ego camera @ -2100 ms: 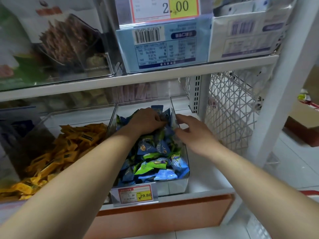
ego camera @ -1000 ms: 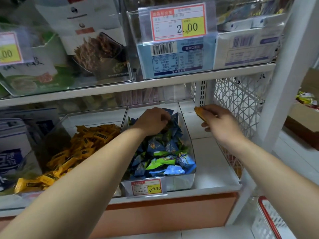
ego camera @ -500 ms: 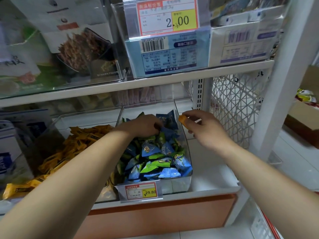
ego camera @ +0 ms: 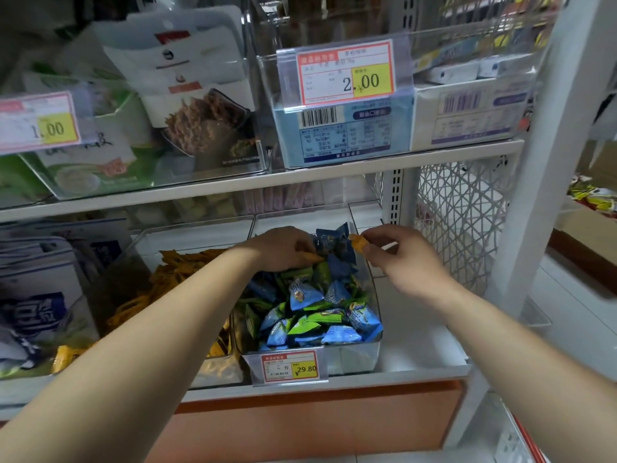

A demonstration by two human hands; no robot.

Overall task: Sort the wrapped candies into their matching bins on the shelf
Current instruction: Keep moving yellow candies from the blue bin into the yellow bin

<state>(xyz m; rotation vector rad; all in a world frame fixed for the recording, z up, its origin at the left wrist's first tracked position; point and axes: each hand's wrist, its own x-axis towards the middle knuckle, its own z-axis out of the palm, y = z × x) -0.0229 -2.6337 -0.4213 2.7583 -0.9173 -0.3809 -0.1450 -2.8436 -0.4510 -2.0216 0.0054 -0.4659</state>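
Observation:
A clear bin (ego camera: 354, 357) on the lower shelf holds several blue and green wrapped candies (ego camera: 310, 315). To its left a second clear bin (ego camera: 220, 369) holds yellow-orange wrapped candies (ego camera: 173, 272). My left hand (ego camera: 283, 247) reaches into the back of the blue bin, fingers curled round an orange candy (ego camera: 314, 256) among the blue ones. My right hand (ego camera: 397, 259) hovers over the bin's right rear corner and pinches another orange candy (ego camera: 358, 242) between thumb and fingers.
A price tag (ego camera: 289, 366) hangs on the blue bin's front. The upper shelf (ego camera: 233, 187) carries clear bins of boxed and bagged goods just above my hands. A white lattice panel (ego camera: 464, 222) and a white post (ego camera: 541, 162) stand at the right. Packets (ego camera: 36, 312) lie far left.
My right hand lifted an orange candy from beside the bin and brought it left over the bin's rear corner. My left hand stayed at the back of the blue candies.

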